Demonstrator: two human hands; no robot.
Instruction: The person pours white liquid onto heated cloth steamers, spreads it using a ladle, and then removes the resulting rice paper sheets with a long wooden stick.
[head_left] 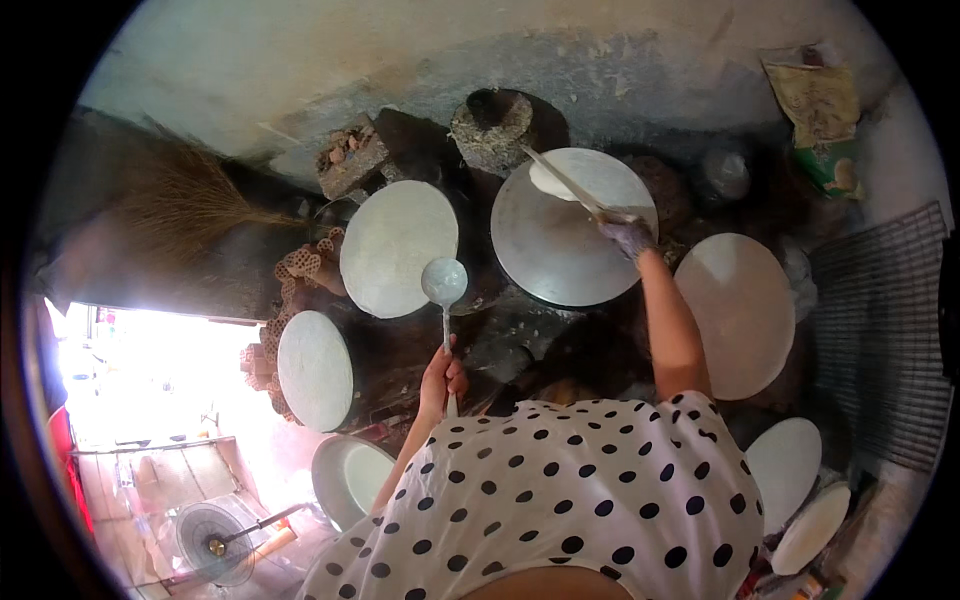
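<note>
My left hand (441, 381) is closed round the handle of a metal ladle (444, 283), whose whitish bowl hangs at the near right edge of a round plate covered in white (398, 250). My right hand (628, 238), in a purplish glove, grips a long flat wooden stick (566, 182). That stick slants over a large round grey griddle (550, 258), up to its far left edge. Beneath the stick, a small white patch like batter (549, 184) lies on the far part of the griddle. Whether the stick touches the surface I cannot tell.
More round discs (735, 316) stand at the right and a whitish one (315, 370) at the left. A white basin (350, 480) is by my left forearm. Perforated briquettes (310, 265), a straw broom (190, 200), a fan (215, 545) and a slatted rack (880, 335) surround the place.
</note>
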